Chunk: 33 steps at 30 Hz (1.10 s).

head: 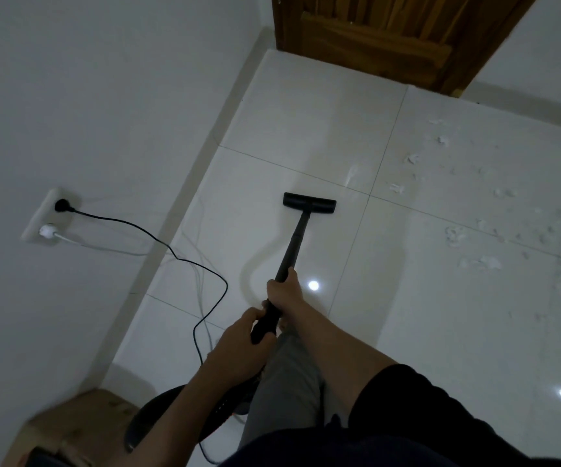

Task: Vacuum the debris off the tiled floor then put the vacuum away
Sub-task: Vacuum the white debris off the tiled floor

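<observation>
at the left wall a black plug and a white plug are sitting in a wall socket, and the black cord is trailing across the tiled floor along its left edge. the left hand is wrapping its fingers round the lower grip of the vacuum wand, the right hand is clenching the wand just above it, and the floor head is resting flat near the floor's middle. white debris is lying scattered toward the floor's right edge, well apart from the head
</observation>
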Motion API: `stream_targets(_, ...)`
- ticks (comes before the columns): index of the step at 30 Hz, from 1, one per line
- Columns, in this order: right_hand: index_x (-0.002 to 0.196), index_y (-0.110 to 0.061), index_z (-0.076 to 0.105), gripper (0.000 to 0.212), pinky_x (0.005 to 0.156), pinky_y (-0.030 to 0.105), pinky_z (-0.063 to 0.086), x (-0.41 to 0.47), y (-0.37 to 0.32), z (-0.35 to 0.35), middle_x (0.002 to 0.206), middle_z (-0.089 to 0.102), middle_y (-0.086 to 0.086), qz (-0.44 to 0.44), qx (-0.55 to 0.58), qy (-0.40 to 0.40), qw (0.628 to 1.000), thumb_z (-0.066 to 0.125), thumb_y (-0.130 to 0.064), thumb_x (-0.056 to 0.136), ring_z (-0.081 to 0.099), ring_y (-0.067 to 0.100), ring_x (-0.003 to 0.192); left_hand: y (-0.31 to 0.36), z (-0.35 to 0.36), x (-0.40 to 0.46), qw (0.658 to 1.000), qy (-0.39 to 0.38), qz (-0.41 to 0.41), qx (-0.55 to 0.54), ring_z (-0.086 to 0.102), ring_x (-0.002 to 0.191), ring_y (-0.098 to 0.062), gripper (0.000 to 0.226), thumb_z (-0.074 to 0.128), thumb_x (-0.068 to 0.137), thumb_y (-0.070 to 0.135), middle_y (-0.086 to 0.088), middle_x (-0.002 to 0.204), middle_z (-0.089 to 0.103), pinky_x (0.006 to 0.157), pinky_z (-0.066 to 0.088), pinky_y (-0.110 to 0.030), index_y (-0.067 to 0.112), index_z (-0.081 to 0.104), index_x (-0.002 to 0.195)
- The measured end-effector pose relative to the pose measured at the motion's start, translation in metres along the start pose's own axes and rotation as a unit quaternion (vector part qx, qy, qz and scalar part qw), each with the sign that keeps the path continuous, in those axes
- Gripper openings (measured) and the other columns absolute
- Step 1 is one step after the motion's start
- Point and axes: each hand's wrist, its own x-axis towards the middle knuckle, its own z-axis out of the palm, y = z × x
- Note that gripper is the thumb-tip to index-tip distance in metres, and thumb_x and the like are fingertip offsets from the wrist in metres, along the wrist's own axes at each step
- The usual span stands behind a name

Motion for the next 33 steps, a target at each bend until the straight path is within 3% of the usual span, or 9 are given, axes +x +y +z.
stream_targets(4, 0.153, -0.023, 0.023, 0.065, 0.048, 0.028, 0.051, -0.013, 0.023, -0.011, 0.104, 0.052, 0.01, -0.004, 0.001, -0.002, 1.0, 0.042, -0.006, 0.093, 0.056, 0.017, 0.051, -0.005, 0.021, -0.02, 1.0, 0.0, -0.007, -0.005, 0.059, 0.052, -0.014, 0.025, 0.053, 0.093, 0.026, -0.001, 0.067, 0.062, 0.058, 0.054, -0.035, 0.029, 0.048, 0.117)
stream_targets(8, 0.148, -0.017, 0.028, 0.057, 0.044, 0.027, 0.048, -0.023, 0.039, -0.023, 0.088, 0.05, 0.009, -0.013, -0.005, -0.006, 1.0, 0.042, -0.004, 0.095, 0.054, 0.018, 0.048, -0.005, 0.042, -0.039, 1.0, 0.013, 0.001, -0.013, 0.056, 0.049, -0.008, 0.024, 0.054, 0.093, 0.025, 0.001, 0.069, 0.063, 0.054, 0.051, -0.026, 0.027, 0.05, 0.116)
stream_targets(13, 0.14, -0.012, 0.034, 0.047, 0.044, 0.027, 0.048, -0.037, 0.059, -0.045, 0.081, 0.05, 0.011, -0.021, -0.008, -0.009, 1.0, 0.041, -0.002, 0.094, 0.053, 0.02, 0.051, -0.001, 0.066, -0.06, 1.0, 0.015, 0.013, -0.011, 0.053, 0.049, -0.003, 0.02, 0.054, 0.093, 0.02, 0.003, 0.071, 0.061, 0.051, 0.048, -0.02, 0.024, 0.052, 0.112)
stream_targets(17, 0.143, -0.015, 0.033, 0.051, 0.043, 0.025, 0.048, -0.046, 0.075, -0.062, 0.085, 0.051, 0.011, -0.031, 0.009, 0.004, 0.999, 0.042, -0.002, 0.095, 0.054, 0.019, 0.054, 0.001, 0.083, -0.071, 1.0, -0.002, 0.023, 0.001, 0.055, 0.053, -0.006, 0.018, 0.053, 0.093, 0.018, 0.0, 0.075, 0.066, 0.054, 0.049, -0.026, 0.027, 0.051, 0.109)
stream_targets(22, 0.143, -0.02, 0.032, 0.058, 0.054, 0.03, 0.053, -0.053, 0.089, -0.088, 0.089, 0.052, 0.016, -0.043, 0.047, 0.016, 0.998, 0.043, -0.001, 0.089, 0.056, 0.022, 0.058, 0.011, 0.102, -0.082, 0.998, -0.017, 0.055, 0.006, 0.052, 0.048, 0.001, 0.016, 0.052, 0.093, 0.018, 0.006, 0.069, 0.059, 0.048, 0.041, -0.016, 0.021, 0.054, 0.109)
stream_targets(27, 0.136, -0.009, 0.036, 0.044, 0.039, 0.021, 0.044, -0.063, 0.104, -0.126, 0.078, 0.052, 0.012, -0.046, 0.017, 0.063, 0.997, 0.043, -0.001, 0.094, 0.054, 0.018, 0.052, 0.025, 0.127, -0.091, 0.997, -0.053, 0.053, 0.003, 0.06, 0.06, -0.01, 0.021, 0.051, 0.092, 0.02, 0.001, 0.078, 0.06, 0.058, 0.057, -0.032, 0.025, 0.052, 0.112)
stream_targets(30, 0.132, -0.007, 0.038, 0.043, 0.06, 0.035, 0.057, -0.065, 0.116, -0.143, 0.085, 0.055, 0.014, -0.043, 0.022, 0.081, 0.996, 0.047, -0.003, 0.091, 0.058, 0.024, 0.068, 0.029, 0.145, -0.097, 0.996, -0.06, 0.063, 0.009, 0.062, 0.062, -0.02, 0.013, 0.05, 0.088, 0.02, -0.008, 0.078, 0.063, 0.065, 0.056, -0.047, 0.025, 0.053, 0.099)
stream_targets(32, 0.138, -0.007, 0.037, 0.054, 0.078, 0.046, 0.058, -0.064, 0.123, -0.152, 0.099, 0.057, 0.016, -0.05, 0.013, 0.088, 0.995, 0.05, -0.007, 0.087, 0.06, 0.028, 0.08, 0.032, 0.157, -0.098, 0.995, -0.054, 0.08, 0.025, 0.063, 0.067, -0.023, 0.01, 0.05, 0.084, 0.025, -0.009, 0.081, 0.063, 0.065, 0.058, -0.047, 0.027, 0.054, 0.094)
stream_targets(33, 0.14, -0.008, 0.037, 0.055, 0.077, 0.045, 0.058, -0.064, 0.126, -0.157, 0.102, 0.057, 0.017, -0.047, 0.014, 0.089, 0.995, 0.051, -0.007, 0.087, 0.06, 0.028, 0.079, 0.033, 0.163, -0.097, 0.994, -0.056, 0.084, 0.035, 0.063, 0.067, -0.022, 0.009, 0.05, 0.083, 0.028, -0.006, 0.08, 0.062, 0.066, 0.058, -0.046, 0.028, 0.053, 0.091)
